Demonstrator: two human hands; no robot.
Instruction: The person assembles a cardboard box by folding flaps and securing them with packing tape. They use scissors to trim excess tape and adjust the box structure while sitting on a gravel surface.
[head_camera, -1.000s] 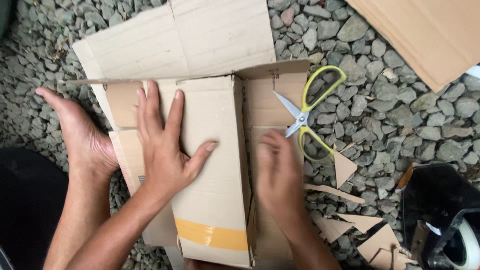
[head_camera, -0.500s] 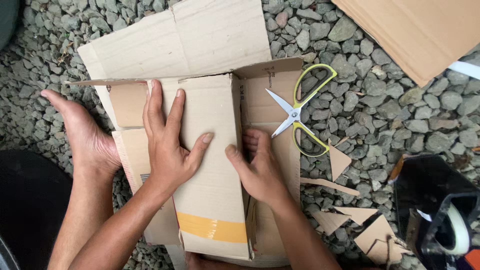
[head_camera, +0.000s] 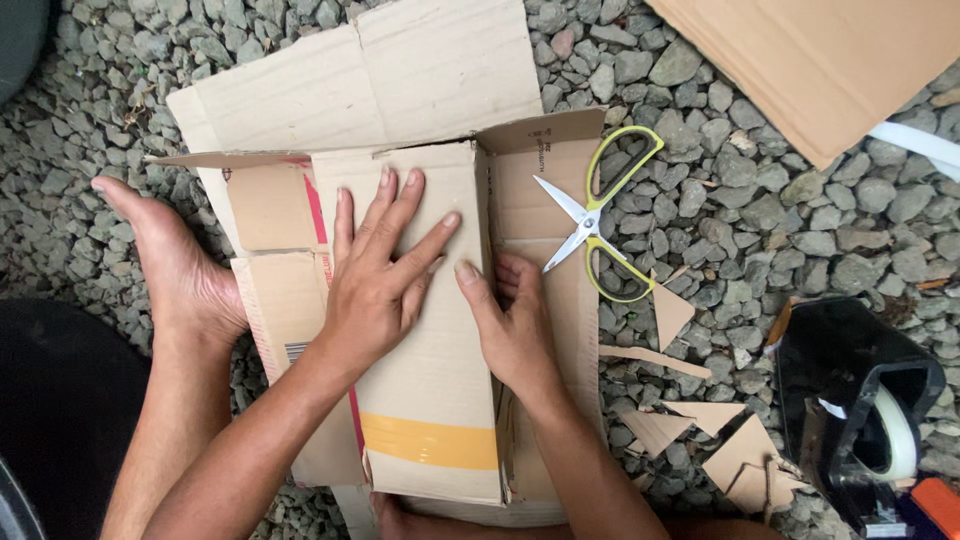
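- The grey gravel ground (head_camera: 760, 220) carries everything; no bench is in view. A flattened brown cardboard box with open flaps (head_camera: 430, 120) lies across the middle of it, its far flaps toward the top edge of the view.
- A long brown cardboard panel with a strip of yellowish tape near its close end (head_camera: 440, 400) lies on top of the box, running from the far flaps down toward the person.
- A second plain cardboard sheet (head_camera: 830, 60) lies at the far right corner of the gravel, well apart from the box.
- The left hand (head_camera: 375, 285) lies flat on the panel, fingers spread wide, palm pressing down. It has kept nearly the same place as half a second ago.
- The right hand (head_camera: 515, 330) has changed most: a second ago it was near the box's right flap, beside the scissors; now it lies at the panel's right edge, fingers curled along the seam. I judge that it is pressing that edge down.
- A bare foot (head_camera: 175, 270) rests on the gravel, touching the box's left edge, unmoved.
- A black tape dispenser (head_camera: 860, 410) stands at the right edge of the gravel.
- Yellow-handled scissors (head_camera: 600, 225) lie open on the box's right flap and the stones.
- Small triangular cardboard offcuts (head_camera: 700, 420) lie scattered between box and dispenser.
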